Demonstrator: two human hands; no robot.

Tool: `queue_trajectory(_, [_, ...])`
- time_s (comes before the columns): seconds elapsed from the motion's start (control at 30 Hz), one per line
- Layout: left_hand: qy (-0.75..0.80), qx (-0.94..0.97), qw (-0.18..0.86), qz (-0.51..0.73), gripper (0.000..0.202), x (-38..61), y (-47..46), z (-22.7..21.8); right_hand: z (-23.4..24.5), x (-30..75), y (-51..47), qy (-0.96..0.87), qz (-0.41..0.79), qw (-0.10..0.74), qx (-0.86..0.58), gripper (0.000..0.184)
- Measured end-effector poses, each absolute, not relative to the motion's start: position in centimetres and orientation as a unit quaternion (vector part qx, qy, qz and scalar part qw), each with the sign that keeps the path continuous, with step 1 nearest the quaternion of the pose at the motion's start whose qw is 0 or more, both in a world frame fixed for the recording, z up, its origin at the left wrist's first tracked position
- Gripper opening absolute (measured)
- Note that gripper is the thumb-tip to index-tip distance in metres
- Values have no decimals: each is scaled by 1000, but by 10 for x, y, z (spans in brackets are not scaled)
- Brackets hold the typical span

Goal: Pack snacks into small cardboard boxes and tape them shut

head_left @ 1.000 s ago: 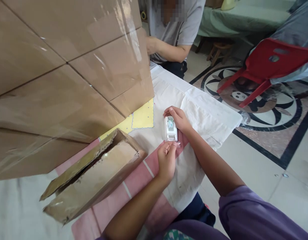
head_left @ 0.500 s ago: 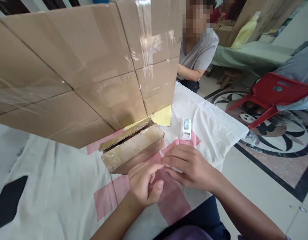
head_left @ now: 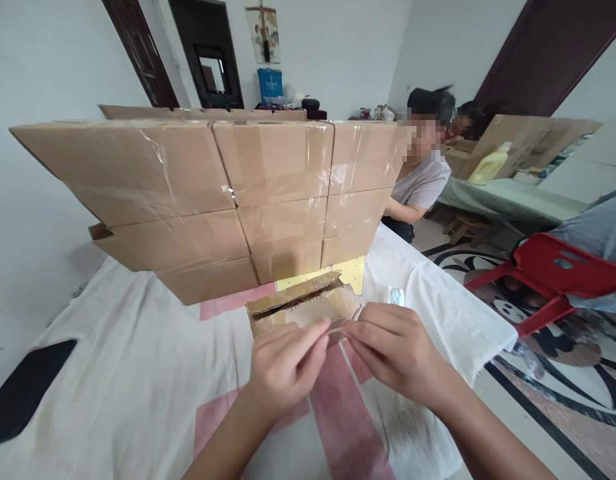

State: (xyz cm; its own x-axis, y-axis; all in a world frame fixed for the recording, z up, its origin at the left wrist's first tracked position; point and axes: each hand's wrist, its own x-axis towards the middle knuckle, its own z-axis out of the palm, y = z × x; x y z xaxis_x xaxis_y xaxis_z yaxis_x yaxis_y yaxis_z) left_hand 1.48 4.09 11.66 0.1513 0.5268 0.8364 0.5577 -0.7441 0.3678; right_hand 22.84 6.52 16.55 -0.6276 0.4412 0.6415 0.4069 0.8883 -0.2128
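Observation:
My left hand (head_left: pixel 283 363) and my right hand (head_left: pixel 393 347) are raised in front of me, fingertips almost meeting. Both pinch the ends of a short strip of clear tape (head_left: pixel 338 329) stretched between them; the strip is nearly invisible. Just beyond the fingertips lies a small worn cardboard box (head_left: pixel 303 307) with its flap ajar. A white tape dispenser (head_left: pixel 395 295) rests on the white cloth past my right hand, partly hidden by it.
A tall wall of taped cardboard boxes (head_left: pixel 228 193) stands across the table (head_left: pixel 118 373) behind the small box. A seated person (head_left: pixel 421 180) works at the far right corner. A red plastic chair (head_left: pixel 553 277) stands on the patterned floor to the right.
My hands left the tape dispenser, drew back toward me and rose with the tape strip between them. The camera tilted up, so the box wall and room now show.

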Motion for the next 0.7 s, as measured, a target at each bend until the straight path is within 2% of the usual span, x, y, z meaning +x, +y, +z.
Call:
queue_trajectory(0.1, [-476,-768,95,-418,17,-6,58,136,180,229,79,-883,75,374,-273,11])
queue_trajectory(0.23, [-542,-800,20,-257,16,-20,72,142,191,224,112,-907,162,280,-270,11])
queue_trajectory(0.37, [-540,-813,-5,-218,19,-22,70,137,182,207,144,-930,223,158,-247,12])
queue_trajectory(0.47, [-541,-819,-30,-186,19,-26,69,135,170,191,160,-931,239,105,-255,15])
queue_trajectory(0.57, [-531,-827,-59,-174,19,-35,73,133,161,180,167,-925,242,85,-279,18])
queue_trajectory(0.7, [-480,-850,-76,-204,25,-48,80,126,149,177,171,-906,276,103,-303,22])
